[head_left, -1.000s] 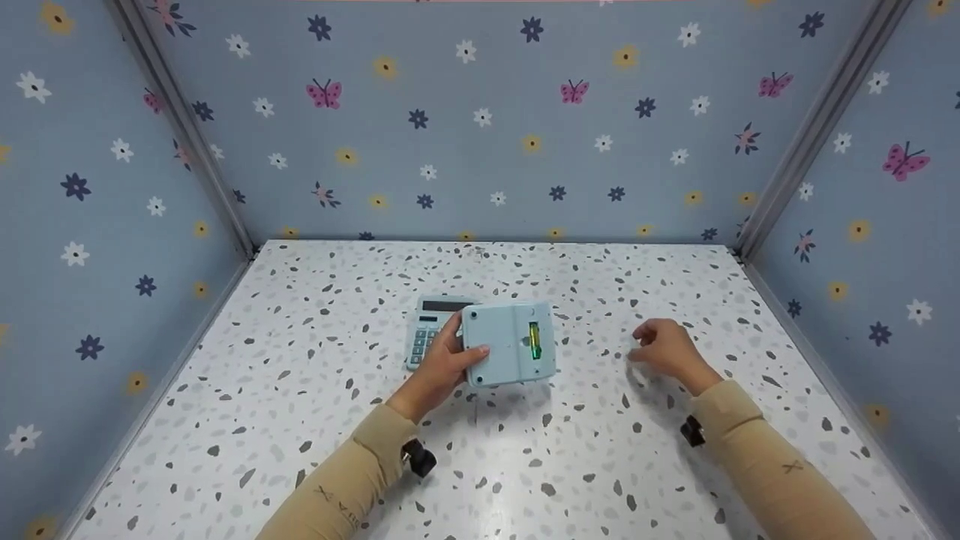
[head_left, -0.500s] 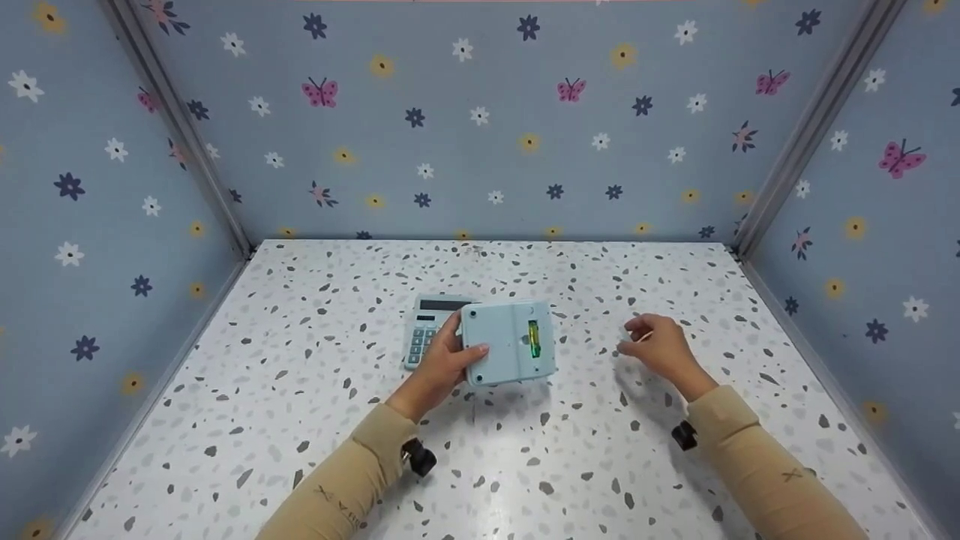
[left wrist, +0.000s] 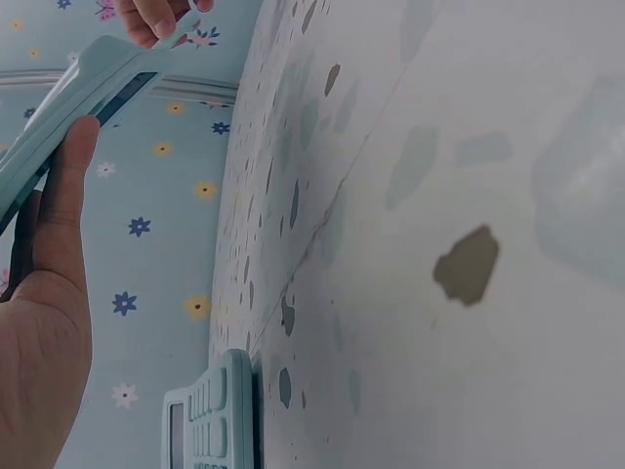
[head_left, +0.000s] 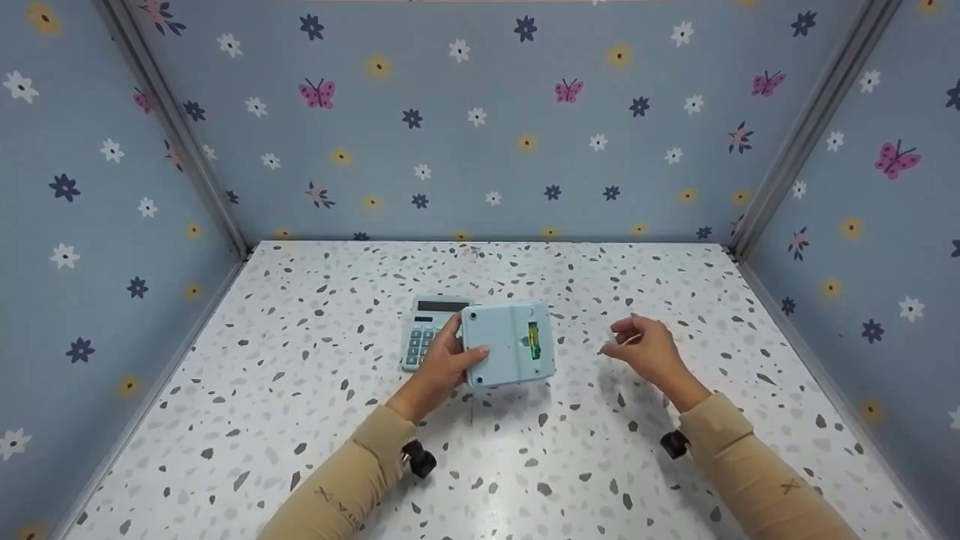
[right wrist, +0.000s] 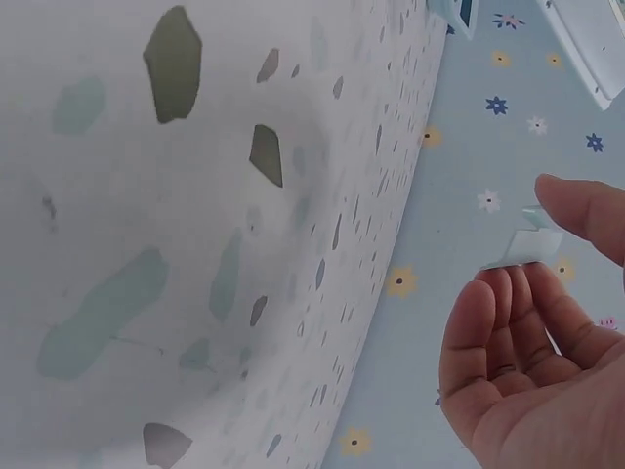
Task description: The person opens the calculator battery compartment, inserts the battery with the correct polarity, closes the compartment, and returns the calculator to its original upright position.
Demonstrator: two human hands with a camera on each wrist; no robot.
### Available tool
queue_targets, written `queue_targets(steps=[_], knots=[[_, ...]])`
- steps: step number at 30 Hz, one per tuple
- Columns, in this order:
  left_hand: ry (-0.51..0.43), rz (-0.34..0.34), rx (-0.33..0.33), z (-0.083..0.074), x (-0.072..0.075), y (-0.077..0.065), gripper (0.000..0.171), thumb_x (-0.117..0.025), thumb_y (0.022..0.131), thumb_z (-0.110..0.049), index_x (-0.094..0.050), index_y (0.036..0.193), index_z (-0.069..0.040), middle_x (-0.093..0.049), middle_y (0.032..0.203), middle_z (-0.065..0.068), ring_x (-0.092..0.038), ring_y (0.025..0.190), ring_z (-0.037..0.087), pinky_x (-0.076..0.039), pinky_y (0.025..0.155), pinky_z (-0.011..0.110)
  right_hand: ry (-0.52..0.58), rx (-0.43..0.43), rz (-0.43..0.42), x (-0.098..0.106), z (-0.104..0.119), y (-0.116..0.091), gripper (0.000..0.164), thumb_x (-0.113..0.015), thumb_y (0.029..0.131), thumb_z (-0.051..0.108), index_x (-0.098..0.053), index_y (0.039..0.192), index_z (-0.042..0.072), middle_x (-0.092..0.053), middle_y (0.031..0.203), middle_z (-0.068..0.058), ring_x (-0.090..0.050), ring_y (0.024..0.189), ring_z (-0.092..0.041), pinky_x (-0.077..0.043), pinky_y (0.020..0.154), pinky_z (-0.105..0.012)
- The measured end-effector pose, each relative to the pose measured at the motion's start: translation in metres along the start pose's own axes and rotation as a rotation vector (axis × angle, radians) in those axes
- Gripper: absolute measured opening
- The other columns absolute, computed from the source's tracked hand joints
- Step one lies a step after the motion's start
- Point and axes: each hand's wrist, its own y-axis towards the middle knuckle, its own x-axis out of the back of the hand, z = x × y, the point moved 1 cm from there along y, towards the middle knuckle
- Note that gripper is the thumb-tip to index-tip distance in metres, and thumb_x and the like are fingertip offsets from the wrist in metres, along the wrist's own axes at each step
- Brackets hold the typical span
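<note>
My left hand [head_left: 442,364] grips a pale blue calculator [head_left: 496,330] by its left side, thumb across its back. That back faces up, with a battery [head_left: 534,341] in green and gold showing in the uncovered slot near the right end. To the right, above the table, my right hand [head_left: 649,354] pinches a small pale blue battery cover [right wrist: 532,244] between thumb and fingertips, apart from the calculator. A second pale blue calculator [head_left: 415,346] lies keys up on the table behind my left hand, partly hidden by that hand and the held calculator.
The white speckled table [head_left: 315,450] reaches to a blue flowered back wall [head_left: 480,165]. Similar panels stand at left and right, with grey metal posts [head_left: 817,127] in the corners. A dark wrist mount [head_left: 420,459] hangs beneath each sleeve.
My right hand has moved left toward the held calculator, bringing the battery cover with it. My left hand and its calculator stay nearly in place.
</note>
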Motion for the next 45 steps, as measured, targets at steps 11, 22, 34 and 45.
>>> queue_targets(steps=[11, 22, 34, 45], knots=[[0.003, -0.015, -0.004, 0.000, -0.002, 0.000, 0.080, -0.063, 0.107, -0.006, -0.020, 0.173, -0.018, -0.056, 0.157, 0.026, -0.070, 0.128, 0.030, -0.063, 0.105, 0.048, 0.051, -0.004, 0.007, -0.008, 0.017, -0.009, 0.041, -0.084, 0.094, 0.014, -0.071, 0.129, -0.001, -0.069, 0.115, -0.017, -0.065, 0.105, -0.026, -0.056, 0.083, -0.030], [-0.001, 0.004, -0.005, 0.000, -0.003, -0.001, 0.079, -0.062, 0.109, -0.007, -0.018, 0.174, -0.018, -0.054, 0.160, 0.026, -0.068, 0.132, 0.033, -0.062, 0.107, 0.049, 0.117, 0.021, -0.010, -0.020, 0.030, -0.013, 0.039, -0.085, 0.091, 0.010, -0.073, 0.126, 0.000, -0.070, 0.112, -0.016, -0.065, 0.098, -0.022, -0.055, 0.078, -0.023], [0.004, 0.005, -0.020, 0.003, -0.002, 0.002, 0.077, -0.063, 0.108, -0.009, -0.021, 0.173, -0.019, -0.058, 0.156, 0.025, -0.071, 0.129, 0.033, -0.063, 0.105, 0.048, 0.170, -0.020, -0.008, -0.034, 0.045, -0.016, 0.037, -0.085, 0.092, 0.009, -0.073, 0.126, 0.002, -0.070, 0.120, -0.022, -0.063, 0.101, -0.023, -0.055, 0.081, -0.024], [-0.018, -0.014, -0.005, 0.001, -0.004, 0.001, 0.081, -0.062, 0.107, -0.005, -0.018, 0.174, -0.019, -0.057, 0.156, 0.025, -0.071, 0.127, 0.031, -0.063, 0.105, 0.047, 0.221, -0.026, 0.013, -0.044, 0.057, -0.020, 0.040, -0.083, 0.093, 0.008, -0.071, 0.130, 0.000, -0.070, 0.118, -0.019, -0.064, 0.102, -0.023, -0.056, 0.084, -0.026]])
